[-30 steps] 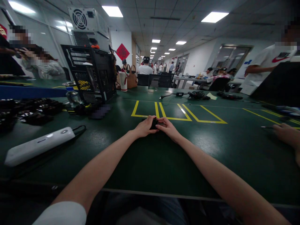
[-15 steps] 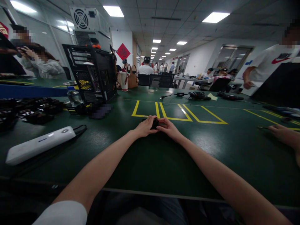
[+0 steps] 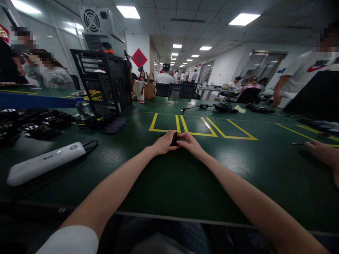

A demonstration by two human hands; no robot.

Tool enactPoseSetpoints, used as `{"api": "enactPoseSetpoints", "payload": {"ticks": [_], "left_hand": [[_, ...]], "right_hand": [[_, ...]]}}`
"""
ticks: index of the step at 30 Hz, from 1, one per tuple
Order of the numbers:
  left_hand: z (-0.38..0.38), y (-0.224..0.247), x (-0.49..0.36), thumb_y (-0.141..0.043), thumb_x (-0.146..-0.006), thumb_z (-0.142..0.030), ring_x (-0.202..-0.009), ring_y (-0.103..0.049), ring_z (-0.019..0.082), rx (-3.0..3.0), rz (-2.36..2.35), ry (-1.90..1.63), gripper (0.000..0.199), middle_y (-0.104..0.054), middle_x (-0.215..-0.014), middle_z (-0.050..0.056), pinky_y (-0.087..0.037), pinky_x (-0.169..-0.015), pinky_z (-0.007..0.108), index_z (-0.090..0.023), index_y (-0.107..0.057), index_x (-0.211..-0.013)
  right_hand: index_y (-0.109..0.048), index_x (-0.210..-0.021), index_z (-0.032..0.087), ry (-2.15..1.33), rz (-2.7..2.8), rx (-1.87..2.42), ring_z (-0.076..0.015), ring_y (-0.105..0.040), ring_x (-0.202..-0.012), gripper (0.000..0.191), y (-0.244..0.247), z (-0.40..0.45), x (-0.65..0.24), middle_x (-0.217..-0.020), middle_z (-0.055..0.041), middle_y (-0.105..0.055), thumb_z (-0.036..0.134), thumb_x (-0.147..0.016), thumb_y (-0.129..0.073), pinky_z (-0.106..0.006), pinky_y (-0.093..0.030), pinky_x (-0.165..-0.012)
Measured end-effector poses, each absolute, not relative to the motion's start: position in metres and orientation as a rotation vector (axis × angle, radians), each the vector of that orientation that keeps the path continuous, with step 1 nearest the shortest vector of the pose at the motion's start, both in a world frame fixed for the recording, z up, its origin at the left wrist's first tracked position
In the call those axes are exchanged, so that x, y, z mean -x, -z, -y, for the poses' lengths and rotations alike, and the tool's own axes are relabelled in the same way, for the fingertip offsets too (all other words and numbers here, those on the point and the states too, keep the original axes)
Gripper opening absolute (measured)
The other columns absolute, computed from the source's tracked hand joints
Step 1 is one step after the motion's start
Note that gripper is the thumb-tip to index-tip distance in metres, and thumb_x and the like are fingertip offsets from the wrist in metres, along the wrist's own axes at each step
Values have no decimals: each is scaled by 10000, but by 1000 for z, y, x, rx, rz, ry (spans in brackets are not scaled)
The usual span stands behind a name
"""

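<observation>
A small black object [image 3: 174, 140] sits between my two hands, just in front of the yellow tape outlines on the green table [image 3: 169, 183]. My left hand [image 3: 164, 143] is wrapped round it from the left. From the right, the fingertips of my right hand [image 3: 191, 144] pinch its near side. Fingers cover most of the object, so its exact kind cannot be made out.
On the left lie a white power strip [image 3: 47, 162] and a heap of black parts [image 3: 37, 123]. An open computer case [image 3: 106, 81] stands behind, near a white cup [image 3: 140, 91]. Black cables [image 3: 222, 107] lie at the back. Another person's hand [image 3: 321, 150] holds a thin tool at right.
My hands and the black object stay in almost the same place, with only a tiny shift of the fingers. A standing person at the right has lowered a hand slightly.
</observation>
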State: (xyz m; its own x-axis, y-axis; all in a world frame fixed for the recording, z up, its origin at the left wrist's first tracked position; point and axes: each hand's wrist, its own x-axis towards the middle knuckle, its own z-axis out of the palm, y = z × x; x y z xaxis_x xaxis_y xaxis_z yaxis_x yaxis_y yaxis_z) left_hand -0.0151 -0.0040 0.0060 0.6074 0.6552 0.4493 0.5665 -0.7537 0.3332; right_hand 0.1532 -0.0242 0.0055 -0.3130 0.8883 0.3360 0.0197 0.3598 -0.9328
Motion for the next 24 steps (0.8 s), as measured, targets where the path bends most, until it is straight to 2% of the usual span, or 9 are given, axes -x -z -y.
{"api": "enactPoseSetpoints", "payload": {"ticks": [3,8,12,16,21,24], "left_hand": [[4,-6,15,-532,-712,-406,-1006,-460,243,-2673,-1020,-855,587,-382,-1114,103,-420,-805,394,-180,-238,-1166],[6,-9,16,-529,-717,-405,-996,-464,243,-2670,-1016,-844,585,-390,-1100,104,-427,-789,391,-181,-234,-1169],[8,-11,16,-535,-713,-401,-980,-476,240,-2644,-1015,-824,577,-389,-1101,101,-428,-782,393,-189,-246,-1165],[7,-11,16,-538,-709,-409,-997,-468,246,-2646,-1008,-835,584,-387,-1105,102,-416,-804,397,-183,-249,-1164],[5,-10,16,-526,-714,-422,-1003,-464,246,-2654,-1017,-828,589,-385,-1111,104,-414,-811,395,-179,-242,-1170],[5,-10,16,-529,-711,-422,-996,-469,245,-2645,-1031,-825,593,-386,-1108,102,-411,-811,396,-185,-240,-1172]], "right_hand": [[-511,-861,196,-1099,1617,856,-136,-566,-820,248,-5,21,-153,-927,-16,-556,266,-648,-617,-336,-449,-792],[-499,-968,211,-1122,1670,858,-157,-555,-905,324,-6,21,-155,-1025,-38,-532,252,-663,-603,-357,-435,-829],[-498,-918,220,-1149,1666,792,-162,-544,-939,325,-6,23,-155,-1033,-21,-522,221,-624,-638,-342,-443,-827],[-513,-868,202,-1077,1643,833,-147,-559,-863,237,-5,23,-154,-956,-20,-540,276,-663,-607,-348,-446,-811],[-501,-967,210,-1076,1654,892,-164,-553,-898,329,-4,19,-155,-988,-38,-537,276,-664,-609,-375,-436,-829],[-510,-934,211,-1110,1671,827,-161,-545,-933,328,-3,18,-157,-1004,-27,-540,243,-632,-636,-364,-416,-868]]}}
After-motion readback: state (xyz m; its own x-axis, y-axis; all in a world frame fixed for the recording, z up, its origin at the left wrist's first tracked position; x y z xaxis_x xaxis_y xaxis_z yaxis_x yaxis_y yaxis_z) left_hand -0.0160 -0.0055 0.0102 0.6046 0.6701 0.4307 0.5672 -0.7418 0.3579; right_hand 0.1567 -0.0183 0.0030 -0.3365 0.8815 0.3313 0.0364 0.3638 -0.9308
